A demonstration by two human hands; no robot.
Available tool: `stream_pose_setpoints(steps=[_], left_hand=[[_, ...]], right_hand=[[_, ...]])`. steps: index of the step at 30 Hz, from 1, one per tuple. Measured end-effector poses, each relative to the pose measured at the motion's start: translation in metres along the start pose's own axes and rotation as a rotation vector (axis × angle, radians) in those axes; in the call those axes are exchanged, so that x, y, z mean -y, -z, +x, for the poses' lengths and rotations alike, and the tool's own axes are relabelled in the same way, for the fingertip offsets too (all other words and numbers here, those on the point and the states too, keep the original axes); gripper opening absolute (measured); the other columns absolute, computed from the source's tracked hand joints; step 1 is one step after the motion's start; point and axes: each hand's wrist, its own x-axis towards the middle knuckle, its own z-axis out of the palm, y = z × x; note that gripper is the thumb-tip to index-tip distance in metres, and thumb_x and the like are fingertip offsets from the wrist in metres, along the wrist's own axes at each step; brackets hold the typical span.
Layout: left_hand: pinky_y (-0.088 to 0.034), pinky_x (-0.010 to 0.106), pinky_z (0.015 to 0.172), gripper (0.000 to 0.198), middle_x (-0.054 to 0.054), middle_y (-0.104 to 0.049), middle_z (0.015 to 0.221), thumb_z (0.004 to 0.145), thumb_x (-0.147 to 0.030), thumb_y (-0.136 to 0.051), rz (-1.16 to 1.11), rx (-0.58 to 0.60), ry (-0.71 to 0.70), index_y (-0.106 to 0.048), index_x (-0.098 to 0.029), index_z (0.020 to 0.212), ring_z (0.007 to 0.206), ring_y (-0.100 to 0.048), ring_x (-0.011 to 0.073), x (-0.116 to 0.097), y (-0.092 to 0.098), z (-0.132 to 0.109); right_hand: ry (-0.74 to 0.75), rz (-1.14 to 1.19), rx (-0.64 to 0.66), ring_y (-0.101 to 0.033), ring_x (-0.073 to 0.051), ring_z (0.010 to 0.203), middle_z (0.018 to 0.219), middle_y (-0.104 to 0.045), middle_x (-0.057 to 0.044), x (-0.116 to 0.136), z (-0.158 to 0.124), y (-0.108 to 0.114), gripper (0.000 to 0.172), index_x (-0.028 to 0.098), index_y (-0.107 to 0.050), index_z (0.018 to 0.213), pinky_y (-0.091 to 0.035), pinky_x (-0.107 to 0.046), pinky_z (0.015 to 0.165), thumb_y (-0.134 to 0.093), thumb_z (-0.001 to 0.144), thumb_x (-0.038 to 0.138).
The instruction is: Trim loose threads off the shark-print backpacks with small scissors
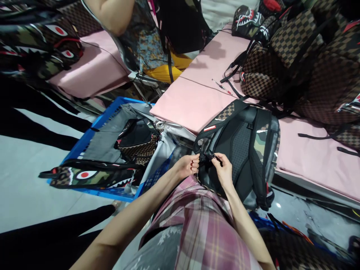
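Observation:
A black backpack (239, 157) with checkered and camouflage patches lies on the pink table edge, its padded back and shoulder straps facing up. At its lower left side, my left hand (189, 165) is closed, fingers pinching a black strap (201, 156). My right hand (224, 169) pinches a thin dark strap end just to the right of it. A small black piece, perhaps a buckle, sits between the two hands; its details are too small to make out.
On my left stands a blue crate (98, 122) with a grey liner and backpacks in it. Many checkered bags (292, 41) are piled at the right on the pink table (194, 93), near a pen (222, 87). Another person (146, 41) sits across; dark-trousered legs stand at left.

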Motion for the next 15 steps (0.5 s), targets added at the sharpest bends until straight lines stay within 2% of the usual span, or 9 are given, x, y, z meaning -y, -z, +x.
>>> stream_pose_setpoints(steps=[3,5,7,11,13,15], left_hand=[[-0.020,0.012,0.035,0.021,-0.008,-0.031,0.049,0.084,-0.015,-0.050,0.085,-0.019,-0.106,-0.043,-0.014,0.065,0.036,-0.029,0.0020,0.003,0.002,0.000],[-0.020,0.012,0.036,0.018,-0.008,-0.032,0.050,0.078,-0.015,-0.058,0.143,-0.019,-0.163,-0.046,-0.013,0.065,0.038,-0.029,0.0016,0.005,0.004,0.001],[-0.019,0.012,0.037,0.021,-0.008,-0.032,0.049,0.073,-0.015,-0.064,0.203,-0.013,-0.213,-0.046,-0.012,0.062,0.039,-0.028,0.0013,0.006,0.005,0.001],[-0.017,0.014,0.038,0.030,-0.009,-0.028,0.047,0.067,-0.020,-0.069,0.267,-0.005,-0.269,-0.042,-0.013,0.055,0.040,-0.025,0.0014,0.007,0.010,0.004],[-0.018,0.014,0.038,0.032,-0.008,-0.028,0.048,0.066,-0.023,-0.069,0.272,-0.008,-0.287,-0.041,-0.014,0.054,0.040,-0.025,0.0017,0.006,0.012,0.006],[-0.018,0.015,0.039,0.033,-0.008,-0.029,0.048,0.065,-0.025,-0.070,0.281,-0.008,-0.304,-0.041,-0.014,0.055,0.041,-0.026,0.0019,0.006,0.013,0.006]], right_hand=[[-0.003,0.041,0.140,-0.053,-0.014,0.071,0.080,-0.060,0.001,0.005,0.013,-0.007,0.026,0.022,-0.065,0.095,-0.040,-0.025,0.067,-0.065,0.071,0.032],[0.018,0.022,0.198,-0.050,-0.012,0.066,0.073,-0.057,0.002,0.006,0.020,-0.012,0.013,0.021,-0.066,0.079,-0.038,-0.024,0.065,-0.064,0.071,0.031],[0.002,0.038,0.217,-0.046,-0.011,0.061,0.065,-0.052,0.003,0.005,0.022,-0.015,0.014,0.019,-0.060,0.063,-0.035,-0.023,0.061,-0.062,0.071,0.030],[-0.178,0.235,0.288,-0.032,-0.008,0.048,0.053,-0.038,0.006,0.007,0.010,-0.011,0.025,0.018,-0.051,0.060,-0.028,-0.022,0.049,-0.058,0.074,0.038],[-0.207,0.252,0.383,-0.034,-0.008,0.048,0.053,-0.040,0.006,0.013,-0.001,-0.004,0.027,0.018,-0.053,0.060,-0.030,-0.022,0.050,-0.059,0.075,0.039],[-0.139,0.162,0.567,-0.046,-0.010,0.057,0.060,-0.051,0.002,0.021,-0.009,0.005,0.023,0.017,-0.059,0.061,-0.037,-0.023,0.057,-0.062,0.073,0.036]])
